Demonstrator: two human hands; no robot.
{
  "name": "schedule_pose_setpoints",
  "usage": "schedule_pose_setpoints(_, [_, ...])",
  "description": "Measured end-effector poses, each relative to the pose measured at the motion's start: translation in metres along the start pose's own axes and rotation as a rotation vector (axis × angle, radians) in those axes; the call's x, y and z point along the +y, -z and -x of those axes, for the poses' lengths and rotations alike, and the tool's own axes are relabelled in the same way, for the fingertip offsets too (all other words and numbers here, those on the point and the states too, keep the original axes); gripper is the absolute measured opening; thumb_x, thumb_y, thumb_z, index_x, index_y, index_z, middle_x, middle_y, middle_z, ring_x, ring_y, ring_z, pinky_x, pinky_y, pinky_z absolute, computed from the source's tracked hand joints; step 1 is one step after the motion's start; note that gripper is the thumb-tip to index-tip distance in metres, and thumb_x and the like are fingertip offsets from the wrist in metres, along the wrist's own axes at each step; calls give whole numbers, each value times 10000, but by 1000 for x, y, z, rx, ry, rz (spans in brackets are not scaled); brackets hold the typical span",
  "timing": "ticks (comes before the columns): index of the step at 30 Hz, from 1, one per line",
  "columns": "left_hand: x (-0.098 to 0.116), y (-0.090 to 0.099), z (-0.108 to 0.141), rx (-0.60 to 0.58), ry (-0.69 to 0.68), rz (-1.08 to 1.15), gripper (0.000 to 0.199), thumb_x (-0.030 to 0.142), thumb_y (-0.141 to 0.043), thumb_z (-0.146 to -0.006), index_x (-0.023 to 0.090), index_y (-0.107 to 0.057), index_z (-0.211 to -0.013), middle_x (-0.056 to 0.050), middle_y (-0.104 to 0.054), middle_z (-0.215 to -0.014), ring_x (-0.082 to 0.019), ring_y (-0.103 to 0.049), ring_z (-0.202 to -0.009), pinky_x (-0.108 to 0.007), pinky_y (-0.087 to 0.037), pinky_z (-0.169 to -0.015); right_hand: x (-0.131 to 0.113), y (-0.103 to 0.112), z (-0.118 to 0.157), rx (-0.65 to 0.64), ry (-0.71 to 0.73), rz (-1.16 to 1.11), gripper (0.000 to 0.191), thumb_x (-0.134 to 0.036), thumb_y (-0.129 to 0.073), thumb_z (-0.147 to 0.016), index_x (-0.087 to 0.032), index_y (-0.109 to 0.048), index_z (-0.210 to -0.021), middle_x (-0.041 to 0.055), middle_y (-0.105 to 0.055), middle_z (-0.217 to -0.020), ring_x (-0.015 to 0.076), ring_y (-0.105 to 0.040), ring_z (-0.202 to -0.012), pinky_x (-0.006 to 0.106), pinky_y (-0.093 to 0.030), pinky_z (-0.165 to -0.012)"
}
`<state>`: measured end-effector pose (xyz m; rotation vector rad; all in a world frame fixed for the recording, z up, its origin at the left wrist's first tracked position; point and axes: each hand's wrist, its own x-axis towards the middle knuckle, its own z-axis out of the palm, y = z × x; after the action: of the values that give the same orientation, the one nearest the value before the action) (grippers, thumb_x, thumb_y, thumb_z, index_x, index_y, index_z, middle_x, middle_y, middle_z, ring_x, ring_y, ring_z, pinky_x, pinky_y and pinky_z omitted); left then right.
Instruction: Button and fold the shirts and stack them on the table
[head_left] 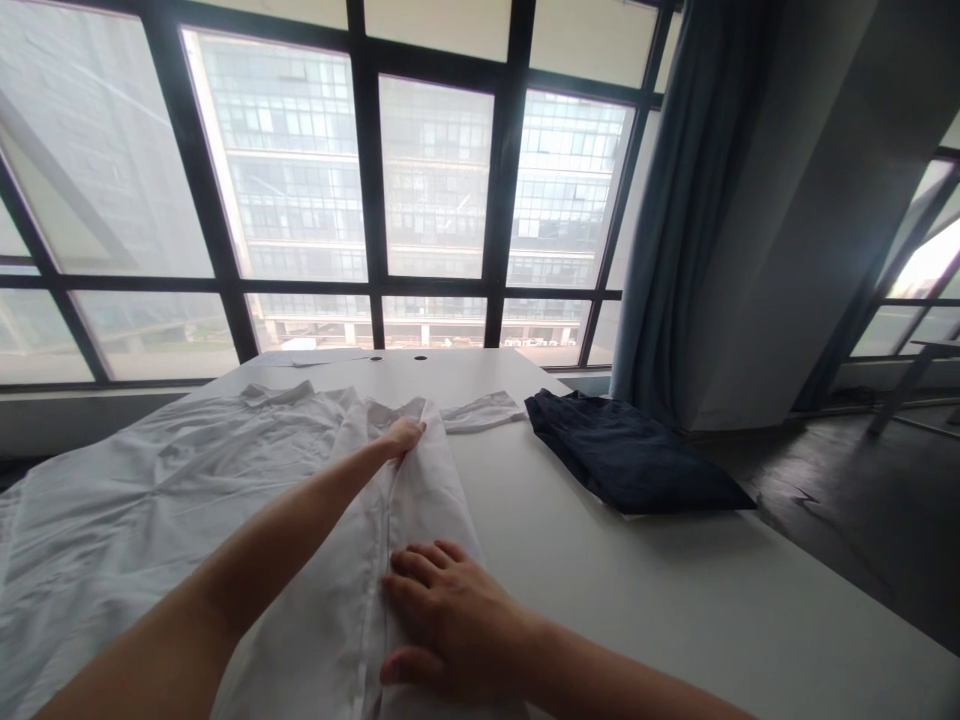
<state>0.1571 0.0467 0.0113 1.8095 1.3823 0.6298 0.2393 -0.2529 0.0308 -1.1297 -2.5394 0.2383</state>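
A white garment (315,610) lies lengthwise before me, a long strip of it along its right side. At its far end my left hand (406,437) is closed on the fabric near the collar area. My right hand (450,610) rests palm down on the near part of the strip, fingers spread. A sleeve-like white piece (484,411) extends right from the far end. Further left, another stretch of wrinkled white cloth (150,500) with a collar at its far edge covers the table; whether it is a separate garment I cannot tell.
Dark navy folded cloth (637,455) lies on the white table (675,600) to the right. Thin white sheets (315,357) are at the table's far left edge. Beyond stand large windows and a blue-grey curtain (667,220).
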Motion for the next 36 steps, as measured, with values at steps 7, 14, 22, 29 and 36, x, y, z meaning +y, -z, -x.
schedule_pose_setpoints(7, [5,-2,5,72,-135,-283,188,295,-609,-892,122,-682,-904,-109,-711,-920,-247,-665,-889,-295,-500,-796,-1,-3,1,-10,1,40,647,-701,-488,-890,-174,-570,-1257,138,-590,-1309,296,-525,-1218,441,-332,-1090])
schedule_pose_setpoints(14, [7,-23,38,126,-523,-638,424,288,-459,-965,107,-548,-1338,-199,-503,-1448,-327,-399,-1385,-469,-266,-1151,1,-4,1,-10,0,31,664,-694,-467,-903,-176,-554,-1309,141,-566,-1353,302,-509,-1237,452,-313,-1105])
schedule_pose_setpoints(22, [-19,-45,39,-115,-546,-774,679,492,-247,-1011,38,-345,-1506,-215,-253,-1599,-320,-202,-1495,-480,-201,-1196,0,-4,1,-21,-10,30,672,-699,-455,-905,-167,-564,-1301,141,-580,-1320,300,-505,-1227,451,-325,-1095])
schedule_pose_setpoints(29, [-19,-39,17,-144,-515,-767,734,558,-230,-995,70,-283,-1540,-181,-180,-1628,-312,-106,-1515,-467,-142,-1211,0,0,-1,-46,-54,27,703,-694,-433,-917,-174,-513,-1383,160,-499,-1446,319,-439,-1324,481,-286,-1129])
schedule_pose_setpoints(36, [-19,-33,-24,-185,-520,-764,791,607,-244,-978,57,-270,-1547,-181,-154,-1632,-320,-77,-1517,-459,-136,-1209,4,-1,-4,-30,-103,25,665,-672,-432,-931,-194,-505,-1387,150,-506,-1443,306,-438,-1333,493,-274,-1140])
